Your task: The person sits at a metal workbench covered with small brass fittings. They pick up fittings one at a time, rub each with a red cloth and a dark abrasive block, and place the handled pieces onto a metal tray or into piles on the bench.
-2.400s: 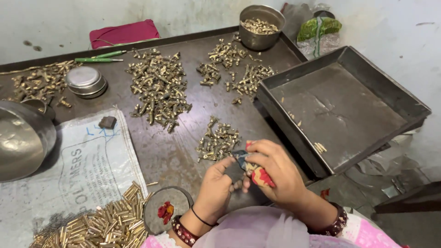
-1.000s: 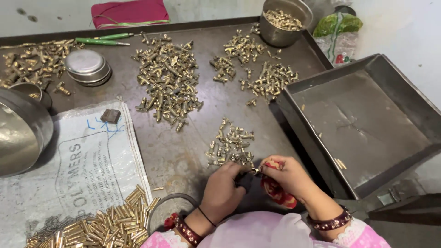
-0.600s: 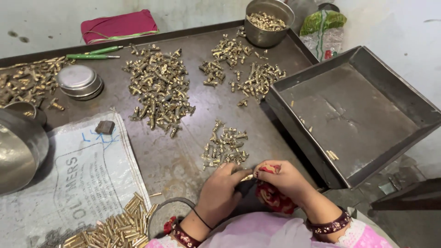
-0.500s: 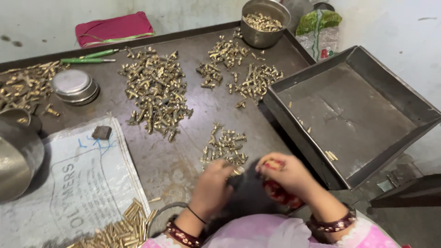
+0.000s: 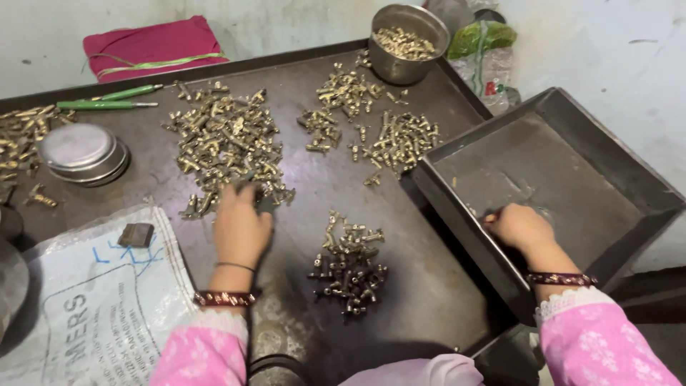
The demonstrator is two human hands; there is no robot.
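Item 1, large heap of brass fittings (image 5: 227,146): spread loose on the dark metal worktable (image 5: 300,193), upper middle. My left hand (image 5: 241,223) lies palm down on the heap's near edge, fingers curled among the pieces; I cannot tell whether they have closed on a piece, since the fingertips are blurred.

Item 2, grey metal tray (image 5: 607,171): propped at the table's right edge, nearly bare. My right hand (image 5: 520,225) reaches over its near wall (image 5: 457,214), fingers bunched low inside; whether it grips anything is hidden.

Item 3, small pile of fittings (image 5: 349,266): between my 2 hands, untouched.

Item 4, further clusters (image 5: 371,129) near the steel bowl (image 5: 409,44) of the same parts.

Item 5, surroundings: stacked round tins (image 5: 82,151), green pen-like tool (image 5: 107,99), red cloth pouch (image 5: 150,46), printed white sack (image 5: 78,300), small dark block (image 5: 136,234).

Handling note, my judgement: take 1 fitting from the heap's loose edge rather than digging in, so neighbours do not scatter, and keep the right hand low in the tray so small parts land without bouncing.
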